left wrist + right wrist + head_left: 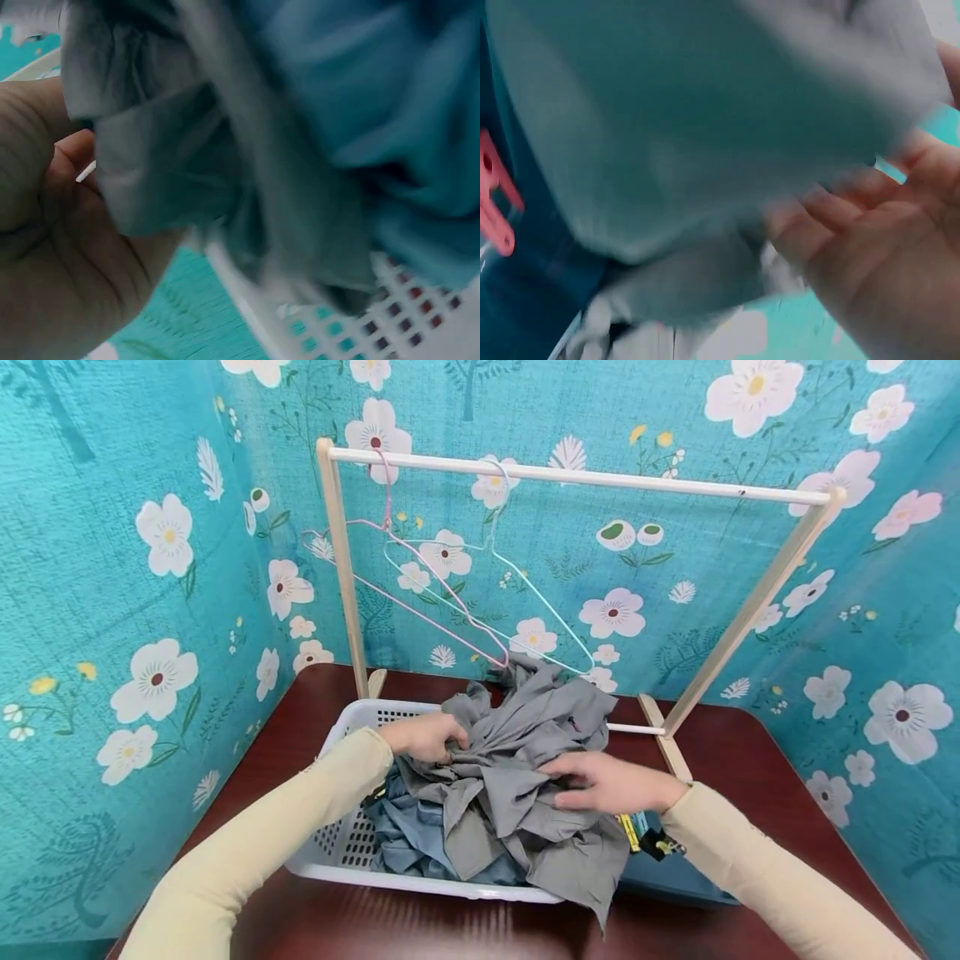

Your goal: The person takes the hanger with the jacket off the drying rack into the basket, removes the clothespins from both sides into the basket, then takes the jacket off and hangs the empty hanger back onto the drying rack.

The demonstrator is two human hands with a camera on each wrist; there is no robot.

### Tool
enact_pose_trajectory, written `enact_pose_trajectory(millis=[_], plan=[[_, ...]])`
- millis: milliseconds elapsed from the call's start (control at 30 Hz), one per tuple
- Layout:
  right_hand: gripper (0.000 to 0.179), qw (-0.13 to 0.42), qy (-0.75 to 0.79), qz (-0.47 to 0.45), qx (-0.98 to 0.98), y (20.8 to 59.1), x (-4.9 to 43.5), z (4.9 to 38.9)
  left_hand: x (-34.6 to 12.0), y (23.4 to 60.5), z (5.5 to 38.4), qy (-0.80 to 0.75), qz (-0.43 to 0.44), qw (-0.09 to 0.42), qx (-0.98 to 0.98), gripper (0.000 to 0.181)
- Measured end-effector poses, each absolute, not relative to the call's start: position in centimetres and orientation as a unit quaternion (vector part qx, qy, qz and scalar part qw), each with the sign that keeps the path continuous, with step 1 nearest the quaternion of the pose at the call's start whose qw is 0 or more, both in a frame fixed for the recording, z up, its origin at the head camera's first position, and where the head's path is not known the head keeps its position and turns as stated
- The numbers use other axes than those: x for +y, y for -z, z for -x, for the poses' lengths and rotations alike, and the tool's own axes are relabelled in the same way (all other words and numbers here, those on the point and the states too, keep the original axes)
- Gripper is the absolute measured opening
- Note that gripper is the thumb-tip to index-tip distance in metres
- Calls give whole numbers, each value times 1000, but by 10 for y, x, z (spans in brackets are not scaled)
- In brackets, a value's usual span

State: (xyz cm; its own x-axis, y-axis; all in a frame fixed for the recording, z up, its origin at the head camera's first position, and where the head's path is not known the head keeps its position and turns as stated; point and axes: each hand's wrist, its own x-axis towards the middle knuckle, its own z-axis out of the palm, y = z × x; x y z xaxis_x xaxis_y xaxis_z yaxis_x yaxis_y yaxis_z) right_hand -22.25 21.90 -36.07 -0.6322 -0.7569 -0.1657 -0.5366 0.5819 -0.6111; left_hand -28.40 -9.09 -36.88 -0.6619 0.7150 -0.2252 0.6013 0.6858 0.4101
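A crumpled grey garment [517,727] lies heaped over the right part of a white laundry basket [420,881], one corner hanging past the front rim. My left hand [427,737] grips a bunch of it near the basket's middle. In the left wrist view, folds of the grey cloth [165,157] pass between thumb and fingers. My right hand [603,783] holds the garment's right side, fingers partly behind the cloth [705,135] in the blurred right wrist view. Blue clothing [416,835] lies underneath in the basket.
Behind the basket stands a wooden rack with a white rail [585,477]. A pink hanger [442,572] and a pale green hanger [540,593] hang from it. A dark blue bin [675,881] stands right of the basket, with a pink clothespin [495,195] in it.
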Motion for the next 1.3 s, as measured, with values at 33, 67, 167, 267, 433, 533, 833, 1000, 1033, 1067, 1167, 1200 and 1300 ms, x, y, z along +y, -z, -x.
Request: enact_pose_trajectory(millis=[33,67,167,267,433,533,833,1000,1033,1067,1167,1200,1300], plan=[[41,202,284,356,867,359,225,227,-91,367,287,-154,-365,180,900,25],[39,196,310,335,868,358,231,232,-90,365,290,-160,-366,169,901,23],[40,181,391,246,868,358,252,252,-88,354,298,-185,-344,144,909,24],[50,199,488,147,837,362,271,272,-85,348,307,-223,-292,151,918,42],[68,269,581,44,767,370,288,298,-82,353,322,-276,-215,208,913,80],[78,320,597,3,736,376,292,305,-83,358,330,-286,-200,251,903,88],[74,372,658,0,655,392,283,308,-81,367,341,-340,-216,289,869,84],[77,329,677,68,655,397,269,302,-71,379,347,-361,-240,243,867,69],[78,320,679,77,657,398,266,301,-69,381,348,-364,-239,233,869,66],[76,312,678,85,660,399,263,301,-67,383,348,-368,-235,221,872,64],[68,298,668,89,676,402,255,302,-64,384,349,-388,-221,186,875,61],[63,292,663,84,684,402,253,302,-63,383,348,-400,-217,176,873,60],[46,263,635,66,724,398,249,301,-62,375,347,-443,-208,150,859,55]])
